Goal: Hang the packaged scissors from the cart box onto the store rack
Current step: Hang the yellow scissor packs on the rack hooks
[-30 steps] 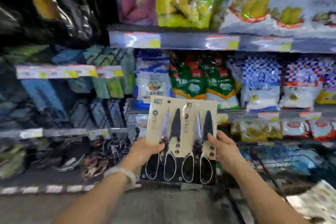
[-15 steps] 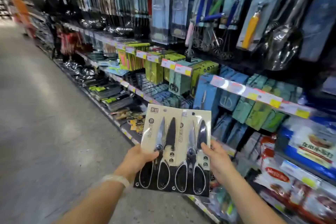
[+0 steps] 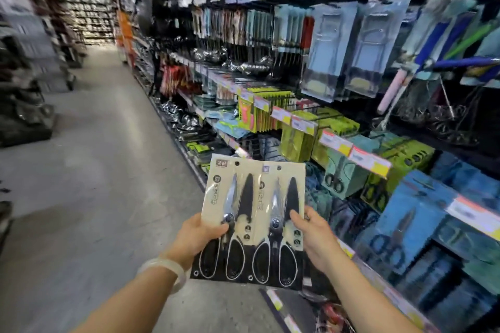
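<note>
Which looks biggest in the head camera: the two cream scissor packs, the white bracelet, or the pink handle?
1. Two cream card scissor packs, nearest the camera.
2. Pale pink handle, farther off, so unsure.
3. White bracelet.

Grey floor (image 3: 89, 170) — stocked shelving (image 3: 335, 143).

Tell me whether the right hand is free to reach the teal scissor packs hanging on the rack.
Probably not yet: the right hand grips the cream-carded scissor packs, as does the left hand; the teal scissor packs hang unobstructed beyond.

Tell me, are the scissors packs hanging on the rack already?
No, both cream card scissors packs sit in the left hand and right hand.
</note>
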Demonstrator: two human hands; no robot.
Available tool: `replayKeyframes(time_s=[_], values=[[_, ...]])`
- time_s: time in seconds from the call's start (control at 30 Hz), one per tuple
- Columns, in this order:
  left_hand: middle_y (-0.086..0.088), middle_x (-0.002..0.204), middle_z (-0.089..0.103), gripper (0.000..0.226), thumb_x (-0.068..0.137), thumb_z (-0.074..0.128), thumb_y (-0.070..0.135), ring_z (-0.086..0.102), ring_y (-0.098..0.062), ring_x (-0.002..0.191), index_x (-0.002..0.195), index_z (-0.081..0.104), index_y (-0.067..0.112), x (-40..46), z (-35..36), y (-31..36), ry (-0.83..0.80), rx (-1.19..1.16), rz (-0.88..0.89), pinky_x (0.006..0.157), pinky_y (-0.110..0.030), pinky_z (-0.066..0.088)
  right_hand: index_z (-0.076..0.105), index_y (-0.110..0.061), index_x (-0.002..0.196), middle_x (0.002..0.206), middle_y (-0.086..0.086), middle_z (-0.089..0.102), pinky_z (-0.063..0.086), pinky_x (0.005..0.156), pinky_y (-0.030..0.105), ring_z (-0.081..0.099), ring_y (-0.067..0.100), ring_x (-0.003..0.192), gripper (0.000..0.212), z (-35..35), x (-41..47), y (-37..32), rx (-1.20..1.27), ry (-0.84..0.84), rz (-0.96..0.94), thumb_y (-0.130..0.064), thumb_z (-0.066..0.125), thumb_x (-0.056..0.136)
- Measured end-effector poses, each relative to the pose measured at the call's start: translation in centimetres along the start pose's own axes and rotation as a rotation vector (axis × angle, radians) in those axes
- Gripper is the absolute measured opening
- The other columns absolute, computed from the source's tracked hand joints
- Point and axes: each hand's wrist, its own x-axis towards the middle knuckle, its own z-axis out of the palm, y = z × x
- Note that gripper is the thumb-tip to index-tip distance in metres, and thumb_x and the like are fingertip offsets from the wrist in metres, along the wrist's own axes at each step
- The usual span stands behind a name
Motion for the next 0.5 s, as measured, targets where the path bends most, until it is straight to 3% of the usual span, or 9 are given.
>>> replayKeyframes(time_s=[0.1,0.23,0.37,0.5], values=[[-0.016,0.099,0.073,0.04,0.077,0.074,0.014,0.071,-0.032,0.091,0.115,0.062,0.006,4.2,-1.1,1.9,-0.001,-0.021,0.018,0.085,-0.049,0.056,0.062,-0.017,0.104,0.101,0.005,0.069,0.047,0.094,0.044,0.063,0.027,0.097,0.016,1.7,5.2,-1.4,-0.006,-0.018,-0.023,-0.008,0.053,0.093],[-0.019,0.098,0.073,0.031,0.082,0.07,0.008,0.071,-0.035,0.091,0.112,0.062,0.003,8.8,-2.9,2.5,0.04,-0.056,-0.003,0.085,-0.051,0.055,0.06,-0.017,0.108,0.106,0.006,0.068,0.047,0.098,0.046,0.062,0.027,0.102,0.017,3.9,10.1,-1.9,-0.03,-0.038,0.016,-0.013,0.056,0.092],[-0.021,0.096,0.073,0.029,0.082,0.07,0.008,0.07,-0.037,0.09,0.109,0.064,-0.001,13.4,-4.5,2.9,0.05,-0.067,-0.028,0.086,-0.05,0.055,0.051,-0.016,0.129,0.123,0.009,0.063,0.042,0.103,0.053,0.059,0.028,0.113,0.046,5.7,14.8,-1.6,-0.043,-0.046,0.065,-0.024,0.065,0.086],[-0.021,0.094,0.073,0.034,0.079,0.073,0.009,0.071,-0.035,0.086,0.109,0.063,-0.003,18.6,-6.7,3.3,0.017,-0.073,-0.051,0.077,-0.043,0.057,0.059,-0.014,0.109,0.105,0.007,0.068,0.046,0.097,0.047,0.062,0.026,0.1,0.018,8.0,19.1,-1.7,-0.067,-0.027,0.071,-0.015,0.057,0.092]])
